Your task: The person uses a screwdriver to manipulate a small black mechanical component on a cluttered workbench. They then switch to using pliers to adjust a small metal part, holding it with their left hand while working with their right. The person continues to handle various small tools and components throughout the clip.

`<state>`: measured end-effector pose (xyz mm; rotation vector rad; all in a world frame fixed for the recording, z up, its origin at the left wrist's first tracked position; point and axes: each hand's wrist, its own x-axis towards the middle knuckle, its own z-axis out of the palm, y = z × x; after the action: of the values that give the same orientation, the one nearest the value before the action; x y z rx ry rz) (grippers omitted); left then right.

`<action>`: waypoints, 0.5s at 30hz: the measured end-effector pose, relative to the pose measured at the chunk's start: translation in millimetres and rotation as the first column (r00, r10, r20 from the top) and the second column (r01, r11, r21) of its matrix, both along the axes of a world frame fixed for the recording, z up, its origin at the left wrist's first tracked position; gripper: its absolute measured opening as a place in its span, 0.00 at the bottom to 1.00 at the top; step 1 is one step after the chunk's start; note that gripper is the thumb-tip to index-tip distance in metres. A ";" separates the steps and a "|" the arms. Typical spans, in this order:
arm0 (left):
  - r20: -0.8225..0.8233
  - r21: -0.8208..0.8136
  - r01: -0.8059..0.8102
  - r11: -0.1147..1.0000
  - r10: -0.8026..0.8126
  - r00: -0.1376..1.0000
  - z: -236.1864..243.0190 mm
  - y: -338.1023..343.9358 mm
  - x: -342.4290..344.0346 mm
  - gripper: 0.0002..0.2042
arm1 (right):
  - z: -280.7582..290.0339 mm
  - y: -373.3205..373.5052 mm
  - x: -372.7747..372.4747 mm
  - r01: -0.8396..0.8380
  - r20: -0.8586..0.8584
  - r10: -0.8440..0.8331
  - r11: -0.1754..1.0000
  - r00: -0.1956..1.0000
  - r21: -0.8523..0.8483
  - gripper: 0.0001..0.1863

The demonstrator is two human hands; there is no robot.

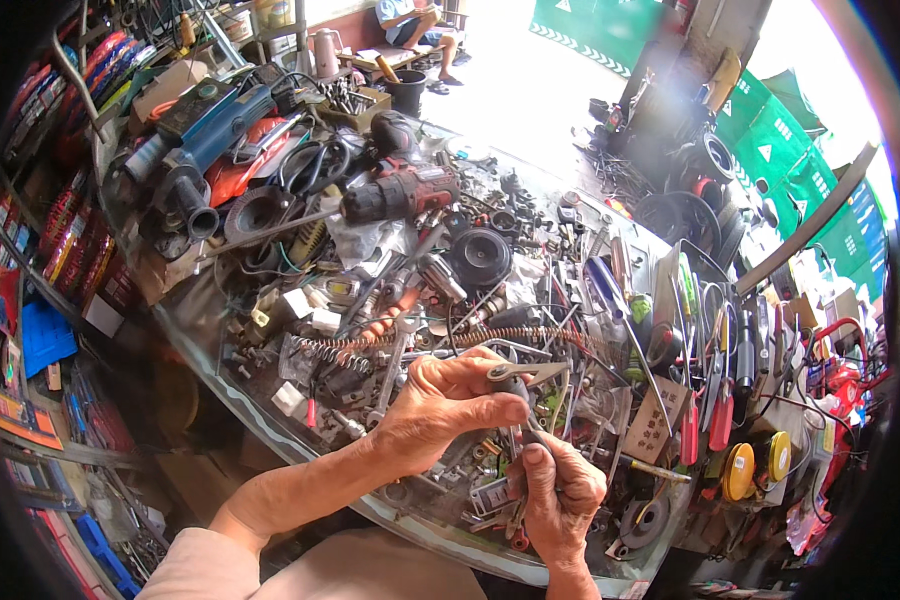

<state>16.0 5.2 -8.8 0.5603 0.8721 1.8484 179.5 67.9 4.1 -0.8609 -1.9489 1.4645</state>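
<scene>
Over the near side of a cluttered glass-topped bench, my left hand (pixel 435 408) pinches a small grey metal lever-like part (pixel 538 374) between thumb and fingers. One flat arm of the part points right; a round dark end sits at my fingertips. Just below, my right hand (pixel 562 490) is closed, thumb upward, around a slim dark piece that meets the lever part. My fingers hide most of that piece, so its kind is unclear. Beneath both hands lie loose bolts, fittings and small metal parts. A coil spring (pixel 335 355) rests left of my left hand.
Farther back lie a red-and-black cordless drill (pixel 400 193), a round black disc (pixel 480 257) and a blue power tool (pixel 225 125). Pliers and red-handled screwdrivers (pixel 690 430) stand at the right, beside yellow tape rolls (pixel 739 471). Another person (pixel 407 20) sits in the background.
</scene>
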 end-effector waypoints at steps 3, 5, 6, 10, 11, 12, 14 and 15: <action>0.172 0.024 0.138 0.990 -0.140 0.975 2.3 -1.7 -4.0 0.15 | -7.3 0.9 -0.1 0.007 -0.036 0.001 0.969 0.999 0.248 0.10; 0.310 0.029 0.210 0.977 -0.208 0.928 -2.4 -1.7 -4.6 0.16 | -12.6 3.2 1.1 0.040 -0.049 -0.017 0.856 0.999 0.515 0.09; 0.324 0.019 0.220 0.975 -0.214 0.922 -3.4 -1.4 -4.8 0.16 | -10.7 3.4 1.4 0.035 -0.049 -0.009 0.822 0.999 0.569 0.09; 0.372 0.023 0.260 0.965 -0.249 0.894 -8.0 -0.7 -3.7 0.16 | -5.5 7.6 1.6 0.036 -0.067 0.015 0.706 0.998 0.707 0.11; 0.363 0.020 0.260 0.965 -0.249 0.898 -7.7 -0.6 -3.4 0.15 | -5.3 8.1 2.6 0.037 -0.068 0.016 0.704 0.998 0.710 0.11; 0.355 0.017 0.260 0.965 -0.249 0.901 -7.5 -0.6 -3.3 0.15 | -5.0 8.5 3.4 0.038 -0.070 0.017 0.701 0.997 0.712 0.11; 0.363 0.023 0.276 0.961 -0.265 0.893 -7.6 -0.9 -4.3 0.15 | -2.7 9.2 3.6 0.032 -0.073 0.026 0.718 0.997 0.695 0.10; 0.359 0.029 0.276 0.961 -0.268 0.894 -7.2 -0.7 -4.2 0.15 | -0.7 9.2 3.6 0.031 -0.079 0.032 0.731 0.996 0.682 0.10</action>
<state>11.7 4.5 -16.0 0.2950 0.5366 1.6124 183.1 77.1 3.4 -0.4378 -2.1764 0.6415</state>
